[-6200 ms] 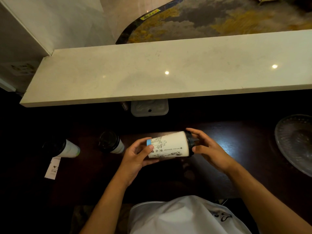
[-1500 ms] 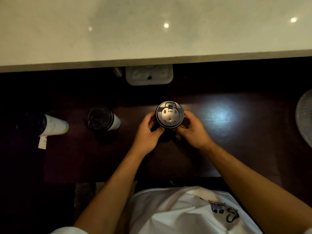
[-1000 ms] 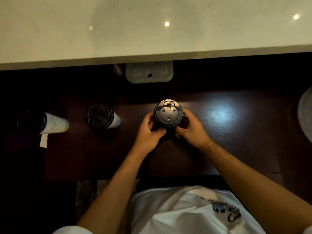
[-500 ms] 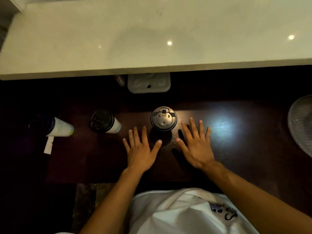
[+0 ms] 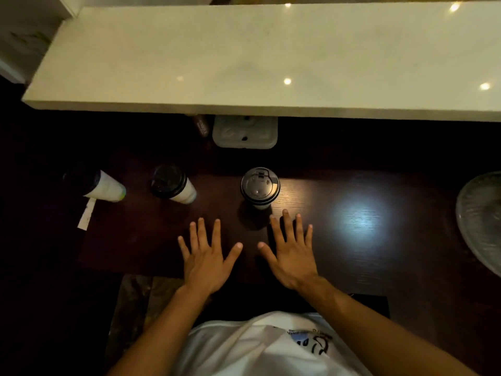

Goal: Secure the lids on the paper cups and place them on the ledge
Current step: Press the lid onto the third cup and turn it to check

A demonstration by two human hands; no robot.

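**A:** Head view, only one we get. Your left hand (image 5: pixel 207 263) and right hand (image 5: pixel 291 257) lie flat, palms down, fingers straight and spread on the dark table (image 5: pixel 352 240). Neither holds anything.

**B:** Cups?

**A:** Three paper cups, all standing on the table, each with a dark lid on. Middle cup (image 5: pixel 259 188) stands just beyond your right fingertips (image 5: pixel 284 213), not touching. Second cup (image 5: pixel 173 184) sits left of it, and the far-left cup (image 5: pixel 93 183) is well apart, with a paper slip (image 5: pixel 86 217) beside it. The ledge (image 5: pixel 244 63) carries no cup.

**B:** So the step?

**A:** My guess: the middle cup's lid looks seated, so lifting it to the ledge comes next. Wrap your fingers round the paper wall below the lid rim, not on the lid, or it may pop off. Keep the cup upright, clear the ledge's front edge, and set it down well back from that edge.

**B:** And the other two?

**A:** Too dark to tell whether their lids are pressed home. Press round each rim before you move them.

**B:** Hand pose again?

**A:** Both forearms come in from the bottom, wrists straight, thumbs pointing inward toward each other. A white tray (image 5: pixel 245 132) sits under the ledge, and a glass dish (image 5: pixel 479 221) is at the far right.
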